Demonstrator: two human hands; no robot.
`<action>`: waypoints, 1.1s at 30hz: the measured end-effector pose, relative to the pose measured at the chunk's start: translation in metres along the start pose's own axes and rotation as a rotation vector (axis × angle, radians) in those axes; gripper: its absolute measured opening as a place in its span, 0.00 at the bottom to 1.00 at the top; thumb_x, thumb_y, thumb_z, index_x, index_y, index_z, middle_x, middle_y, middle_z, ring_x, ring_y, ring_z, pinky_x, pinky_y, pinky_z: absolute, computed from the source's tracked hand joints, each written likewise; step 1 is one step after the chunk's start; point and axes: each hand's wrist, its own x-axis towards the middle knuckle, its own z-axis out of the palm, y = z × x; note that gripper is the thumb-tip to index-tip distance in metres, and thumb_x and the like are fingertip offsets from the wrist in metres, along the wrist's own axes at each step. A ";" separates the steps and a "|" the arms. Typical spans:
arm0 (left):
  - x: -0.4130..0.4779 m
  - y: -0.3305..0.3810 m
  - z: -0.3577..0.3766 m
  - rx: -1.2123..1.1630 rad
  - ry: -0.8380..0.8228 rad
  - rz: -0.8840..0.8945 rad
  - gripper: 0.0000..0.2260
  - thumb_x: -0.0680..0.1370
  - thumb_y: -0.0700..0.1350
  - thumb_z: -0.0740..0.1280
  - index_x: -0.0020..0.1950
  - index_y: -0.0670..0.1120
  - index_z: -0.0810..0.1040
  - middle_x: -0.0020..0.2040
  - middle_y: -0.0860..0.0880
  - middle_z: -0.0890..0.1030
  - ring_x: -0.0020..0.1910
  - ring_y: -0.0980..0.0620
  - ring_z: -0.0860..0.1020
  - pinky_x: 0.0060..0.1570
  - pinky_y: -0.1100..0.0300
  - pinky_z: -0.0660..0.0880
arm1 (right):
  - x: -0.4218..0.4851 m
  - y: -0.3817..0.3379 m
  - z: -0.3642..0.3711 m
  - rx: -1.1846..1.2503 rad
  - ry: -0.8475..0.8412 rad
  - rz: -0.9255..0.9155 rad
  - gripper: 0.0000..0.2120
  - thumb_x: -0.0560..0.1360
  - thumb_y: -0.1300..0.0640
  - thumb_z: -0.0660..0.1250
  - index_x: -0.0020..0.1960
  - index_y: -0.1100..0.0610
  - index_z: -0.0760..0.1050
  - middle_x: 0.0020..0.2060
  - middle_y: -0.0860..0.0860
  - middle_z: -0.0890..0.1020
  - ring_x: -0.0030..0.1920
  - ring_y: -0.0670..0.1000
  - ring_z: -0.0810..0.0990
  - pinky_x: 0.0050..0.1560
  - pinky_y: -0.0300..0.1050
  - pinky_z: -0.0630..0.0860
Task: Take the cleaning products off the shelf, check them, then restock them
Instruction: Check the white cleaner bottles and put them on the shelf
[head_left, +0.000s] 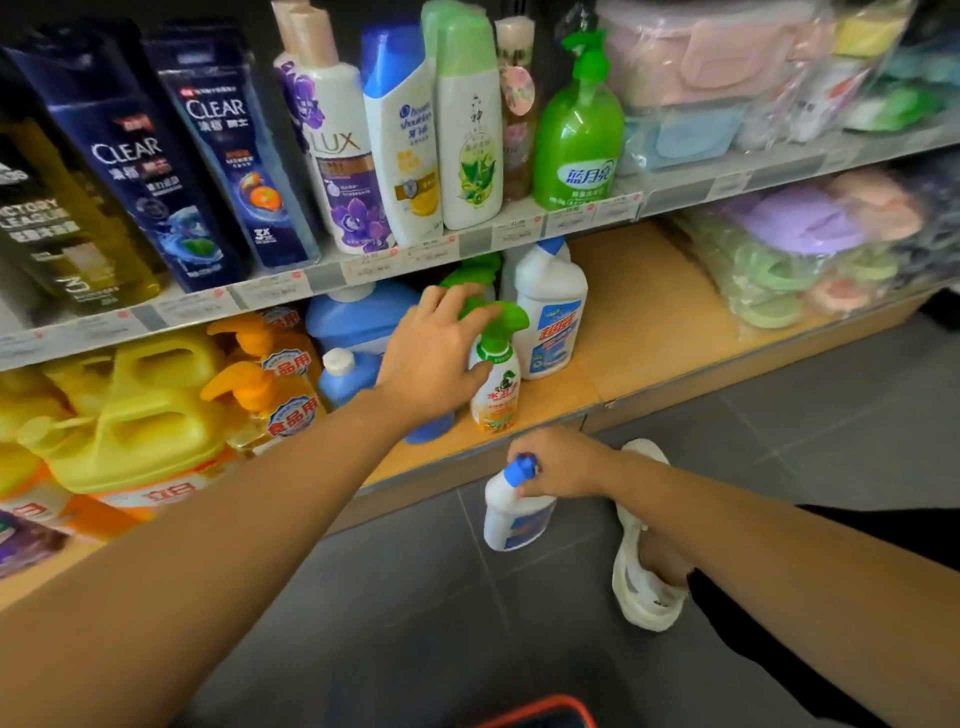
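Observation:
My left hand (436, 353) reaches onto the bottom shelf (649, 322), fingers spread and relaxed over the green trigger of a small white-and-orange spray bottle (496, 389); thumb and fingertips touch it without closing. My right hand (558, 462) grips the blue-capped neck of a white toilet-cleaner bottle (514, 514) that stands on the floor just below the shelf edge. A second, matching white cleaner bottle (550, 322) stands upright on the shelf behind the spray bottle. Blue detergent jugs (358, 332) sit partly hidden behind my left hand.
Yellow jugs (135, 415) and orange pump bottles (270, 379) fill the shelf's left part. Shampoo and soap bottles (400, 135) line the shelf above. Bagged sponges (795, 249) lie at right. My white shoe (639, 566) rests on the grey tiled floor. A red basket rim (540, 714) shows at bottom.

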 end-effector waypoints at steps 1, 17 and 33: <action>0.003 -0.002 0.003 0.014 0.008 -0.010 0.27 0.76 0.51 0.72 0.74 0.48 0.73 0.72 0.45 0.73 0.67 0.40 0.69 0.58 0.44 0.74 | 0.000 0.005 -0.006 0.081 0.022 0.037 0.17 0.71 0.51 0.77 0.57 0.55 0.80 0.50 0.51 0.82 0.50 0.51 0.80 0.52 0.46 0.77; -0.003 -0.017 0.027 -0.248 0.157 -0.184 0.21 0.78 0.44 0.70 0.71 0.54 0.75 0.70 0.54 0.75 0.63 0.47 0.77 0.48 0.48 0.79 | 0.063 0.050 -0.126 0.305 0.679 0.153 0.34 0.72 0.60 0.76 0.74 0.59 0.66 0.68 0.56 0.75 0.67 0.57 0.74 0.66 0.53 0.73; -0.013 -0.016 0.019 -0.155 -0.050 -0.135 0.36 0.75 0.46 0.72 0.81 0.55 0.61 0.81 0.52 0.62 0.65 0.41 0.74 0.62 0.44 0.73 | 0.033 0.059 -0.100 0.402 0.790 0.128 0.29 0.64 0.61 0.82 0.59 0.55 0.71 0.54 0.49 0.77 0.55 0.52 0.78 0.47 0.46 0.80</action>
